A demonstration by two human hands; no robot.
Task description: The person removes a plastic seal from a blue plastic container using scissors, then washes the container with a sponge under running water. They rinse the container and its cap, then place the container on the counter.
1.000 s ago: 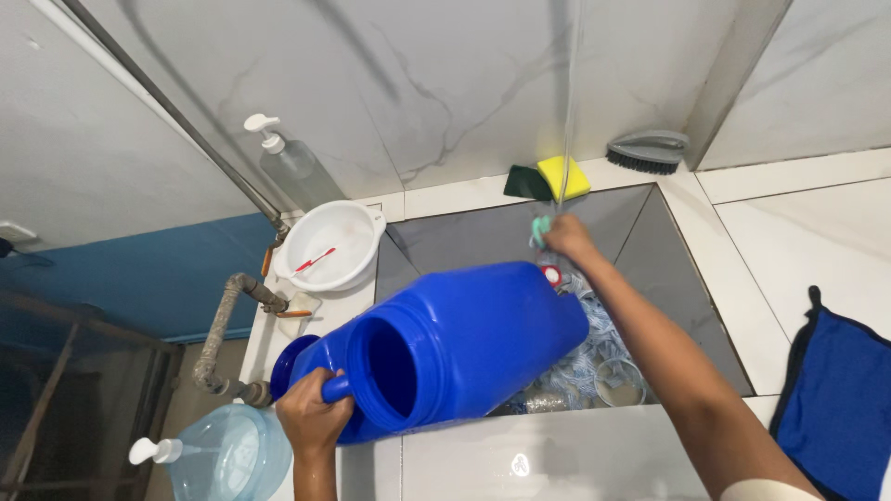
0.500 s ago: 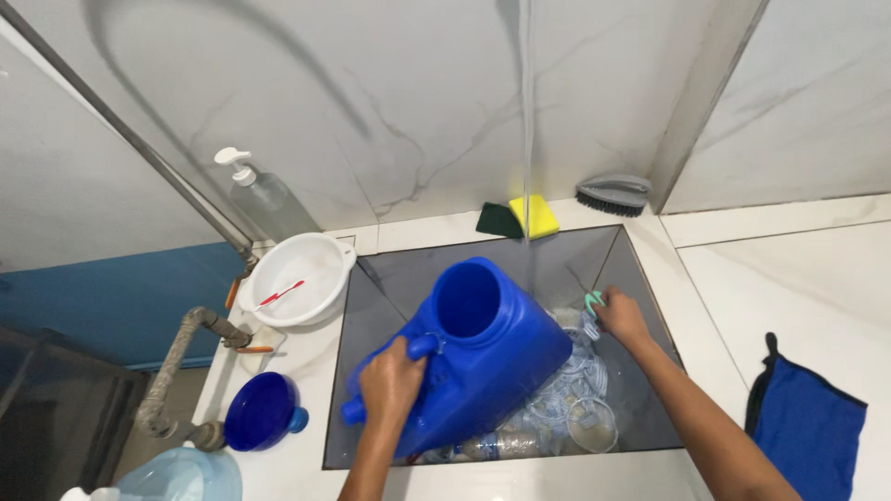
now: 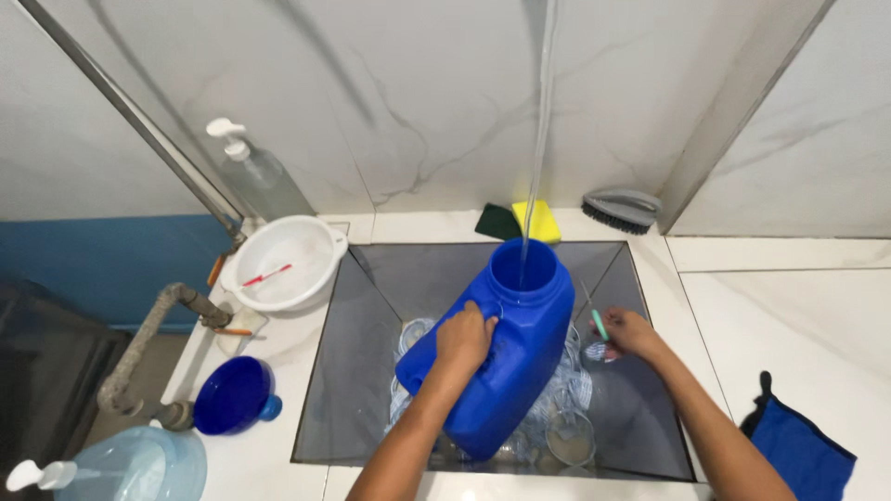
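Blue jug point(image 3: 506, 357) — tilted, open-mouthed

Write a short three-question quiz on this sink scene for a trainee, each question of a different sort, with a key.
1. True or false: the stream of water falls into the open mouth of the blue jug.
2. Which hand grips the jug's handle? A) left hand B) right hand C) both
3. Fill in: the white basin left of the sink holds a red and white ____.

Key
1. True. The stream drops from above into the jug's mouth.
2. A. The right hand is beside the jug, holding a small teal thing that I cannot identify.
3. Toothbrush.
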